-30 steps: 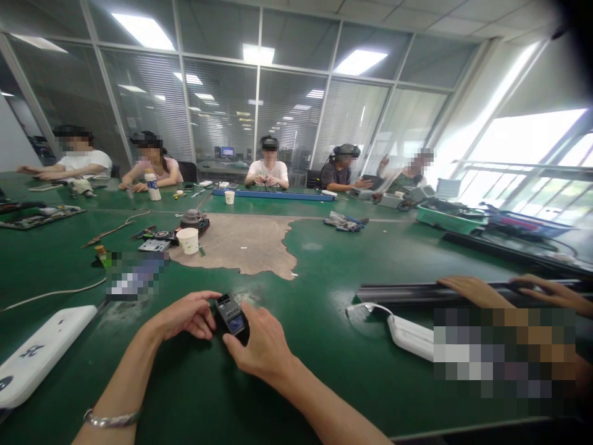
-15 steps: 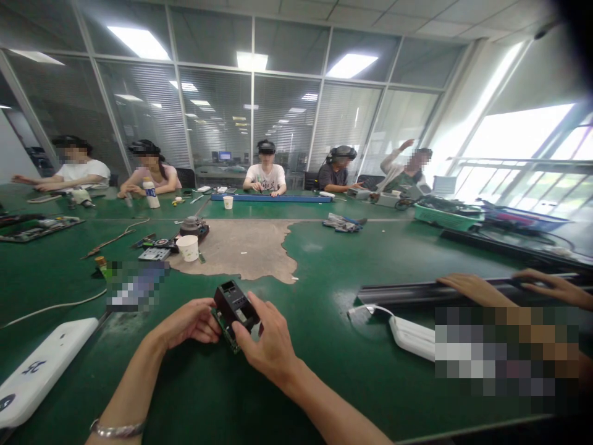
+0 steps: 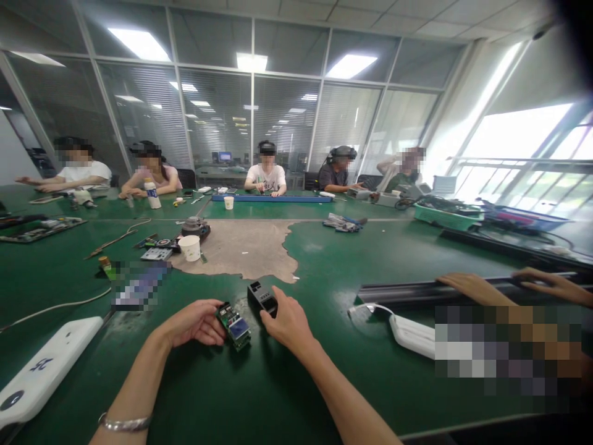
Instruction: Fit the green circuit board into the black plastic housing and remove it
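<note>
My left hand [image 3: 201, 323] grips a green circuit board [image 3: 234, 327] by its left edge; a small bluish screen and other parts sit on its face. Just to the right, my right hand [image 3: 291, 318] is closed around a black plastic housing [image 3: 262, 299] with slots in its top. A narrow gap separates board and housing, both a little above the green table [image 3: 296, 377]. The underside of the board and the inside of the housing are hidden.
A white power bank [image 3: 50, 364] lies at left, beside a blurred phone-like slab [image 3: 141, 285]. A paper cup [image 3: 189, 248] and loose electronic parts stand on a brown patch [image 3: 245, 247]. At right, a co-worker's hands [image 3: 477, 287] rest on a long black bar [image 3: 398, 292].
The black housing has come off the circuit board. My right hand has carried it to the right, while my left hand keeps the board, now with its face uncovered.
</note>
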A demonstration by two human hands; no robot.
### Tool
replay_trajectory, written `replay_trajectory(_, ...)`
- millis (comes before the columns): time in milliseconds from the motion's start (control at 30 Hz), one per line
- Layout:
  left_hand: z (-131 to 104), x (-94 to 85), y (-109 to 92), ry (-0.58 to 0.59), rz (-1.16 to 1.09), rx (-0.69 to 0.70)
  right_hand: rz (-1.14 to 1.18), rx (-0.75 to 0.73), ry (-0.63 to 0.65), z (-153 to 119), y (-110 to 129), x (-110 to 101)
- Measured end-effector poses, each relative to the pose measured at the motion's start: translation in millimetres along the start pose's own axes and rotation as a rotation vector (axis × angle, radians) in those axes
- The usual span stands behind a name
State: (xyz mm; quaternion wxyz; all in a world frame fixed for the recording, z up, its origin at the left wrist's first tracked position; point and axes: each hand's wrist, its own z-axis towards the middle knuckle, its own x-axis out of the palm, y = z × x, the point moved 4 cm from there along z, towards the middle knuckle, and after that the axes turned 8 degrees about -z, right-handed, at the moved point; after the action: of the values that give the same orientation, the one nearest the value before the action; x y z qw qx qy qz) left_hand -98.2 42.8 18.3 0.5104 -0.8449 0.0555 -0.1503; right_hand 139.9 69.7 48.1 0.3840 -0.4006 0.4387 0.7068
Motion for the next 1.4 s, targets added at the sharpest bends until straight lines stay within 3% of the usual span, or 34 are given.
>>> replay_trajectory(300, 3.1, 0.5, 0.0, -0.006, -0.013, 0.005, -0.001, -0.049, -0.004, -1.6, 0.8, -3.6)
replay_trajectory(500, 4.4, 1.9, 0.9, -0.008, -0.005, 0.019, 0.258, -0.144, -0.160, -6.2, 20.0, -17.2)
replay_trajectory(633, 2.8, 1.9, 0.9, -0.034, -0.002, 0.016, 0.357, -0.228, -0.165, -16.5, 35.6, -19.3)
replay_trajectory(967, 1.9, -12.8, 3.6, -0.062, 0.035, 0.026, 0.311, -0.325, -0.157, -30.0, 55.5, -16.4)
replay_trajectory(1200, -2.9, -13.9, -0.4, -0.094, 0.065, 0.015, 0.228, -0.363, -0.144, -34.2, 58.8, -8.7)
replay_trajectory(1400, -6.2, -11.0, -2.4, -0.083, 0.090, 0.020, 0.158, -0.342, -0.056, -36.5, 55.0, -0.8)
